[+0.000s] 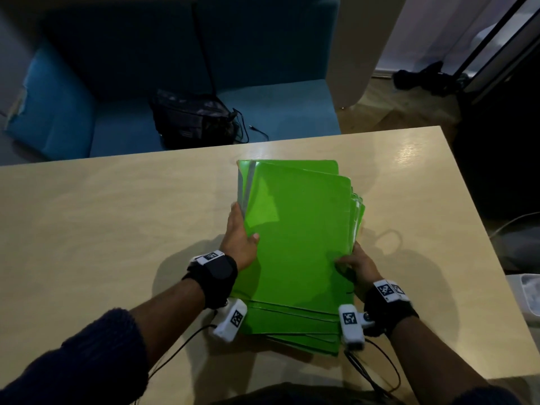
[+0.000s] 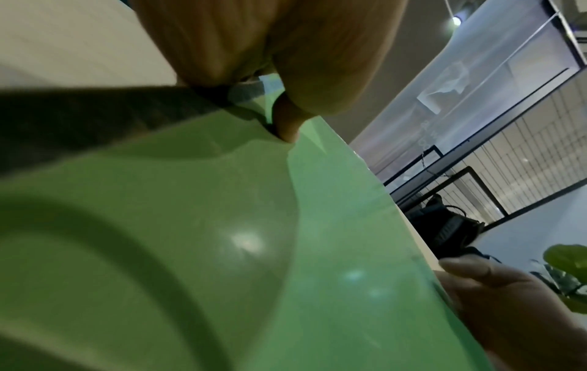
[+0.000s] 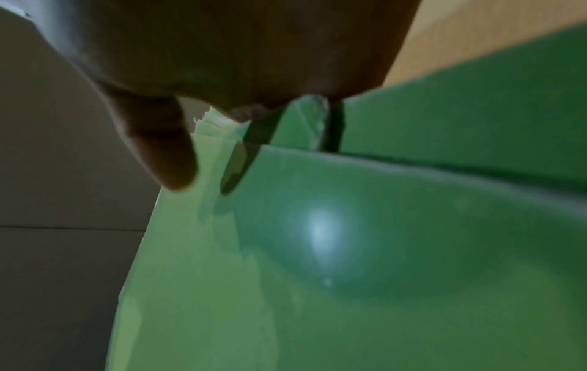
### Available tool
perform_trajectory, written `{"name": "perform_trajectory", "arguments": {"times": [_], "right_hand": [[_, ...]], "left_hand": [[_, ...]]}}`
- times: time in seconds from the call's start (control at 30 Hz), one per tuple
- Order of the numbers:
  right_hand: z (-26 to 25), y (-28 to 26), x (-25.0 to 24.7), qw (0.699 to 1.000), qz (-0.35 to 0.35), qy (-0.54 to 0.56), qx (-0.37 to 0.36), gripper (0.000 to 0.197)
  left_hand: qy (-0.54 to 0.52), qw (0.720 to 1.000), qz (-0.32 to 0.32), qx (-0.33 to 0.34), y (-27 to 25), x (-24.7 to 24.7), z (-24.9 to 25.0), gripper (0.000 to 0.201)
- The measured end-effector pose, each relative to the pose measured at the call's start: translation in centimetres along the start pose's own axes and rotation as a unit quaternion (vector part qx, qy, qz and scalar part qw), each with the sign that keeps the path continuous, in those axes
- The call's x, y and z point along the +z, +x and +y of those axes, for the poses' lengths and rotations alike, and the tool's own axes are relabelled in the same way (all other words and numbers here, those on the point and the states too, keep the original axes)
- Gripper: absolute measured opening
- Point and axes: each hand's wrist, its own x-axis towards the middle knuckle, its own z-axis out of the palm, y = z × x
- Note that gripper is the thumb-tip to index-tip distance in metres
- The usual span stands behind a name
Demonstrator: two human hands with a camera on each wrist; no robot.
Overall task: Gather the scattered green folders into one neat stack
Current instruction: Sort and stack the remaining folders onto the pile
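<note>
Several green folders (image 1: pixel 295 244) form one loose pile on the light wooden table (image 1: pixel 102 229), their edges fanned at the right and near ends. My left hand (image 1: pixel 241 229) grips the pile's left edge, thumb on the top cover, fingers along the side. My right hand (image 1: pixel 355 266) grips the pile's right edge near the front, thumb on top. In the left wrist view the green folders (image 2: pixel 222 251) fill the frame under my thumb. The right wrist view shows the green folders (image 3: pixel 349 251) with staggered edges by my fingers.
A dark bag (image 1: pixel 193 118) with a cord lies on the blue sofa (image 1: pixel 73 118) beyond the table's far edge. A white container (image 1: pixel 526 296) sits past the table's right edge. Dark items (image 1: pixel 420 77) lie on the floor at the back right.
</note>
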Motion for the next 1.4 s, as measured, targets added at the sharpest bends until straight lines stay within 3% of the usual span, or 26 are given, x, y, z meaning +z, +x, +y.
{"name": "perform_trajectory", "arguments": {"times": [0.07, 0.17, 0.23, 0.37, 0.5, 0.57, 0.7, 0.83, 0.93, 1.07, 1.2, 1.3, 1.4], "right_hand": [[-0.7, -0.4, 0.4, 1.000, 0.001, 0.011, 0.011, 0.045], [-2.5, 0.1, 1.4, 0.991, 0.052, -0.114, 0.038, 0.096], [-3.4, 0.1, 1.7, 0.968, 0.103, -0.226, 0.032, 0.099], [-3.1, 0.3, 1.9, 0.954, 0.119, -0.275, 0.013, 0.099], [-1.9, 0.5, 1.9, 0.964, 0.138, -0.227, -0.029, 0.093], [-1.7, 0.5, 2.1, 0.972, 0.135, -0.188, -0.051, 0.096], [-2.8, 0.4, 2.4, 0.983, 0.114, -0.110, -0.087, 0.073], [-3.6, 0.6, 2.6, 0.982, 0.114, -0.103, -0.113, 0.056], [-3.0, 0.9, 2.7, 0.978, 0.134, -0.108, -0.116, 0.062], [-2.4, 0.9, 2.5, 0.986, 0.107, -0.090, -0.095, 0.107], [-1.9, 0.6, 2.2, 0.984, 0.085, -0.087, -0.129, 0.096], [-2.2, 0.7, 2.3, 0.985, 0.053, -0.087, -0.143, 0.099], [-2.7, 1.1, 2.5, 0.988, 0.032, -0.015, -0.147, 0.096]], "left_hand": [[0.008, 1.000, -0.010, 0.023, 0.3, -0.6, -0.1, 0.087], [0.057, 0.996, -0.032, 0.068, 1.1, -1.8, -0.1, 0.084], [0.083, 0.992, -0.038, 0.085, 1.9, -2.5, 0.9, 0.077], [0.041, 0.996, 0.035, 0.074, 5.5, -4.1, 3.7, 0.081], [-0.010, 1.000, 0.001, 0.017, 8.8, -4.6, 5.4, 0.093], [-0.040, 0.998, -0.032, 0.029, 9.7, -3.9, 6.0, 0.094], [-0.027, 0.995, -0.041, 0.083, 10.8, -2.9, 6.2, 0.081], [0.025, 0.994, -0.043, 0.100, 11.8, -3.4, 5.6, 0.062], [0.039, 0.994, -0.038, 0.096, 12.1, -3.2, 5.5, 0.049], [-0.021, 0.995, -0.059, 0.080, 11.5, -2.6, 4.6, 0.046], [-0.169, 0.982, -0.069, 0.047, 11.1, -2.3, 4.0, 0.037], [-0.120, 0.988, -0.054, 0.076, 11.0, -2.3, 4.0, 0.056], [-0.096, 0.991, -0.045, 0.081, 11.0, -2.3, 4.3, 0.040]]}}
